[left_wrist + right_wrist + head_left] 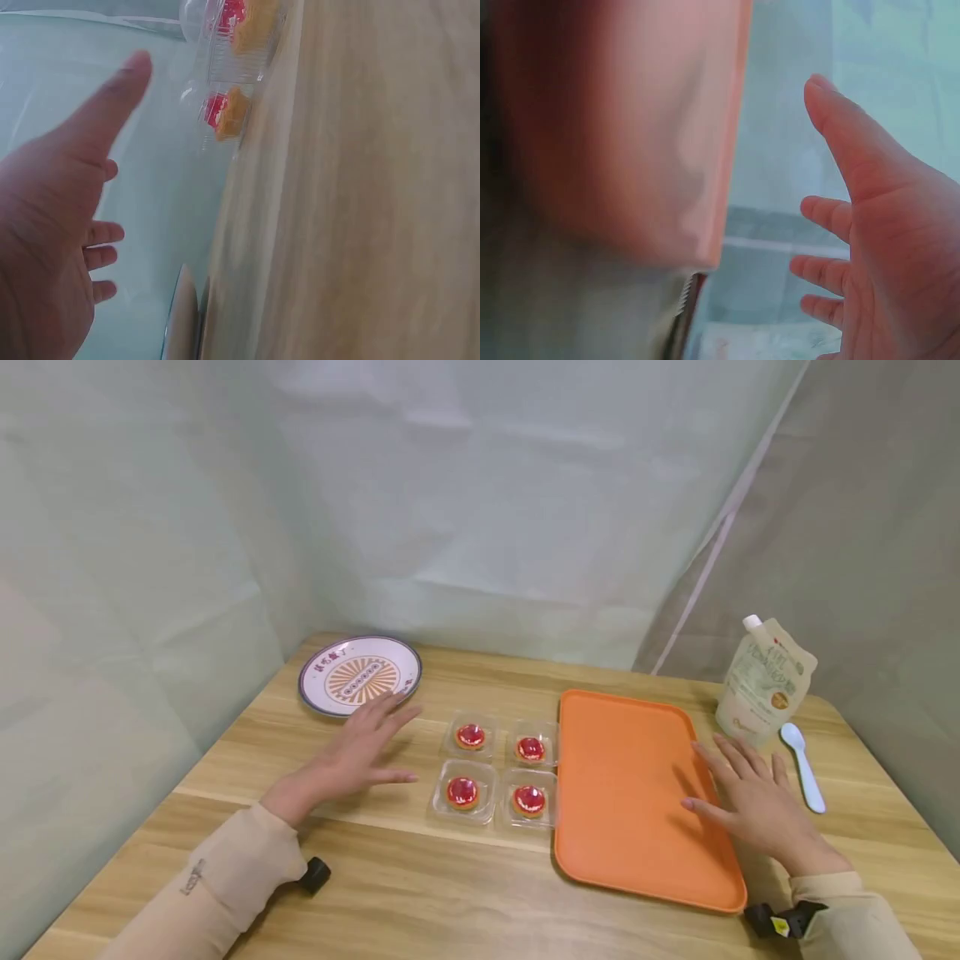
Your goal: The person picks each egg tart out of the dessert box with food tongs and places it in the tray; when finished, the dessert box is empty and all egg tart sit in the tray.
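My left hand (356,756) hovers over the wood table with fingers spread and nothing held. It is between the patterned plate (322,693) and several small tarts with glossy red tops, such as the near-left tart (462,792). Each tart sits in its own clear plastic container (487,814), grouped in two rows. Over the right edge of the orange tray (630,777), my right hand (753,793) is also spread and holds nothing. Both wrist views show straight, parted fingers: the left thumb (112,97) points toward the tarts, the right thumb (847,127) extends above the tray.
At the back right stands a spouted pouch (765,681) with a white cap. A pale blue spoon (804,768) lies beside it near the right table edge. Hanging cloth (487,527) closes off the back and sides. The containers on the right sit against the tray's left rim.
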`<state>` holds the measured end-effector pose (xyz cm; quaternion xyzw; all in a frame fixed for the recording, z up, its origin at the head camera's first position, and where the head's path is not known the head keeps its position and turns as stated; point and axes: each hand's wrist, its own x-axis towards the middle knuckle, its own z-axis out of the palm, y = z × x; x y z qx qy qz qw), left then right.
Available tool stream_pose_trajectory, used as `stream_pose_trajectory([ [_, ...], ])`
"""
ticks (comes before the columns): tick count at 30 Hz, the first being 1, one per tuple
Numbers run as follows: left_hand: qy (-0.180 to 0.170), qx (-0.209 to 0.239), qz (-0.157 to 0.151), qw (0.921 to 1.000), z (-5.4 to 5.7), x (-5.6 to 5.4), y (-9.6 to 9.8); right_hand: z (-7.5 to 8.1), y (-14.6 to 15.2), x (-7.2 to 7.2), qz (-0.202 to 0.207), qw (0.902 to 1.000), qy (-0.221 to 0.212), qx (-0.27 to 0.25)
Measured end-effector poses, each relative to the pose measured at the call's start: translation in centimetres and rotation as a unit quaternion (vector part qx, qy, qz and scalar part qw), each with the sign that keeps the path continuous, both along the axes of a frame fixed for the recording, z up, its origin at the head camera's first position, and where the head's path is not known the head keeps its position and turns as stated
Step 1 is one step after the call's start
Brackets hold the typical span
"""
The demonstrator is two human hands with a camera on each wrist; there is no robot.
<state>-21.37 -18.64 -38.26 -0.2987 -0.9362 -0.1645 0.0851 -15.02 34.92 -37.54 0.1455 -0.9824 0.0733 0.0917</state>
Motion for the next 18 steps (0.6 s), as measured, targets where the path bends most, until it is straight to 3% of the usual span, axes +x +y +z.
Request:
stream_pose_trajectory([
  [7,-0.017,0.063,-0.012,0.9978,0.1,0.0,0.9,1.7,-1.8,0.2,0.022,0.9996,0.014,0.01],
  [10,-0.04,0.089,-0.025,0.995,0.1,0.1,1.2,2.7,-2.8,0.5,0.041,0.9986,0.024,0.022],
  [16,-0.129,0.154,-0.076,0.9767,0.3,0.7,1.7,4.8,-5.8,0.9,0.084,0.9957,0.026,0.028],
  [18,-0.144,0.161,-0.088,0.9724,0.3,0.8,1.7,5.3,-6.9,1.0,0.098,0.9945,0.029,0.024],
])
